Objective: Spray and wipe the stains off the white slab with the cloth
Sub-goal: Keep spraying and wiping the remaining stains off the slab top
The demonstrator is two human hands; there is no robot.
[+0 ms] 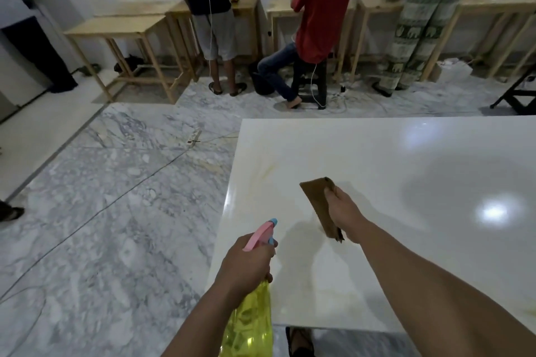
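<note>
Faint yellowish stains (pixel 268 172) are showing on the white slab (pixel 406 182), just beyond the brown cloth (pixel 320 203) that the right hand (pixel 343 211) is gripping. Left hand (pixel 246 264) is clasping the yellow spray bottle (pixel 252 324), nozzle aiming toward the stains.

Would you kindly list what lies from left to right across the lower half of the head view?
Marble floor → left hand gripping the spray bottle → brown cloth → right hand → bare white slab.
</note>
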